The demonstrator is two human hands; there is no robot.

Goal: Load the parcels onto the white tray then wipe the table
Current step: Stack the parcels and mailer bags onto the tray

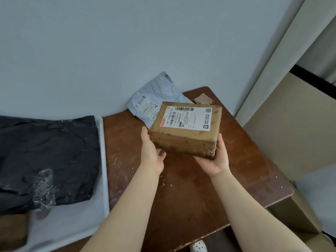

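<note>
A scratched, dark brown wooden surface (181,188) stands against a pale grey wall. At its left edge lies a flat white plastic tray (76,215), already carrying a crumpled black plastic mailer bag (47,157) and, at the bottom left corner, part of a brown cardboard piece (12,231). At the back of the surface, a light grey plastic mailer pouch with a printed label (152,99) leans against the wall, and just beside it to the right lies a small torn scrap of brown cardboard (203,99). A beige panel stands to the right of the surface.

In front of the pouch, a brown taped cardboard box with a white shipping label (185,128) is gripped between both hands. The left hand (152,153) presses its left end, fingers curled beneath. The right hand (215,157) cups the near right corner, thumb up its side.
</note>
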